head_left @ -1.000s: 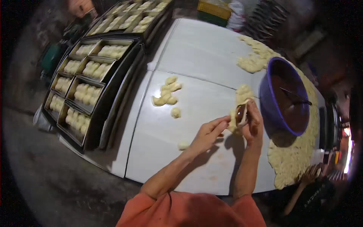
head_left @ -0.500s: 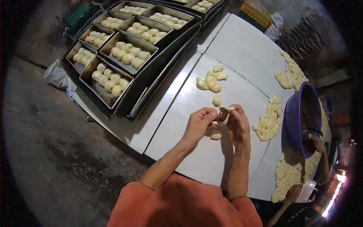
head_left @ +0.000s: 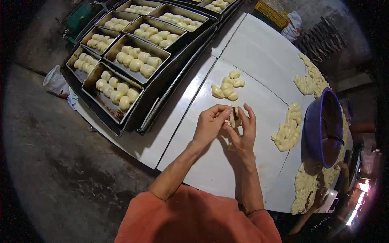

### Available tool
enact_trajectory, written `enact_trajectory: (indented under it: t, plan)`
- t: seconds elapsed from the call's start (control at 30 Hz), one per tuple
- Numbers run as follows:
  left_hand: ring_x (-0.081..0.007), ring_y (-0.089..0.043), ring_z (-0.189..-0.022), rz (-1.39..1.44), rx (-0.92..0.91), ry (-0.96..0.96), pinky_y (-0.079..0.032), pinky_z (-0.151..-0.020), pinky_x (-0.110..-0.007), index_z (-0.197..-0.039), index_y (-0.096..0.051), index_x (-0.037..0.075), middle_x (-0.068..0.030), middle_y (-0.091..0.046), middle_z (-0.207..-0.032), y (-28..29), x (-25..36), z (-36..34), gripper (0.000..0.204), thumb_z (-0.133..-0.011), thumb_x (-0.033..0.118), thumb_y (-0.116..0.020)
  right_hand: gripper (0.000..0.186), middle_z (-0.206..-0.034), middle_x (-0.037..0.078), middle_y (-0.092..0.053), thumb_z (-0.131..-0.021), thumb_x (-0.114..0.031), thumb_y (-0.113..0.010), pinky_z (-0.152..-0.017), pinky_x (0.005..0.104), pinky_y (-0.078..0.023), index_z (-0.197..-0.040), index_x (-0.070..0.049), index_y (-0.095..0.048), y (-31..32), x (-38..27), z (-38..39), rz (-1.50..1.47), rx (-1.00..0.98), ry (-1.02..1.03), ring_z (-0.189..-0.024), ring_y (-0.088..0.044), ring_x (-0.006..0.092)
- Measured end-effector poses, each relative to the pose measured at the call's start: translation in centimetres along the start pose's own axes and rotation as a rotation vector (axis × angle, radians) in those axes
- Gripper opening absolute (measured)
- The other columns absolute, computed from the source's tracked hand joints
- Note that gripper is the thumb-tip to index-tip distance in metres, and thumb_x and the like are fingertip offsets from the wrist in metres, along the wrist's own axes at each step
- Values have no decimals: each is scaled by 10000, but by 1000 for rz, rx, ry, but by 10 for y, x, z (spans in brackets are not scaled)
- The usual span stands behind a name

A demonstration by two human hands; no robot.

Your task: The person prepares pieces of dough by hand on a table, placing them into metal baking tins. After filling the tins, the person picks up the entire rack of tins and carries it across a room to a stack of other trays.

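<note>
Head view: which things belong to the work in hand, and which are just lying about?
Seemingly part of the work:
dough piece at the fingertips of the left hand and beside the right hand
dough cluster on the table
purple basin
dough balls in metal pans

Apparently just lying about:
yellow crate
white bag by it
dark slats

The left forearm (head_left: 176,172) slants inward and the right forearm (head_left: 251,184) runs nearly straight ahead, bringing the hands close together. The left hand (head_left: 210,124) curls, thumb and forefinger pinching; the right hand (head_left: 244,135) has fingers raised, thumb stretched leftward.
</note>
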State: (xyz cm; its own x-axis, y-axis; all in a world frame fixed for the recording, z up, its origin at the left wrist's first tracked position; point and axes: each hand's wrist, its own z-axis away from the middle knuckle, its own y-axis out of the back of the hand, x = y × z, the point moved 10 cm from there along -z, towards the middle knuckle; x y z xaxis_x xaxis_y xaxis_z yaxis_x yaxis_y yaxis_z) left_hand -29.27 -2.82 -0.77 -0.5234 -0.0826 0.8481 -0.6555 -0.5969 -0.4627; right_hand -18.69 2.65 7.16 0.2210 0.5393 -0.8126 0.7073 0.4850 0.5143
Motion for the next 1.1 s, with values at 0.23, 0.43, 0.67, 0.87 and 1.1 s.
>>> enact_trajectory:
  t: [0.23, 0.43, 0.67, 0.87, 1.1]
  plan:
    - [-53, -620, -834, -226, -45, -61, -473, -711, -212, -1092, -716, -3, -10, -709, -897, -14, 18, -6, 232, -985, 194, -658, 213, -1164, 130, -605, -944, -35, -661, -756, 306, -548, -1150, 8, -694, 15, 18, -6, 41, 151, -18, -982, -637, 203]
    - [-64, -624, -826, -56, -70, 17, -488, -738, -215, -1090, -712, -15, -19, -708, -881, -21, 5, -12, 215, -941, 140, -715, 121, -1033, 78, -616, -981, -125, -637, -862, 331, -478, -983, -26, -708, 24, 39, -5, -221, 263, -147, -975, -572, 191]
    - [-76, -636, -766, -36, -62, 83, -506, -700, -222, -1063, -708, -27, -39, -714, -860, -25, 2, -3, 211, -918, 124, -735, 171, -882, 25, -650, -916, -193, -736, -677, 265, -499, -949, -44, -658, 2, 67, 2, -810, 119, -571, -778, -603, 109]
    - [-101, -672, -765, 73, -70, 176, -541, -695, -232, -1036, -696, -10, -67, -728, -881, -18, -11, -8, 195, -891, 105, -758, 186, -838, 33, -669, -946, -219, -709, -609, 247, -503, -949, -37, -672, -6, 69, 12, -923, 58, -645, -682, -605, 93]
    - [-130, -683, -804, 150, 28, 220, -573, -700, -256, -1134, -642, -17, -90, -700, -958, -4, -22, -6, 318, -915, 194, -735, 235, -974, 77, -676, -915, -112, -720, -736, 269, -545, -1111, 14, -693, 5, 47, 14, -447, 27, -334, -839, -638, 157]
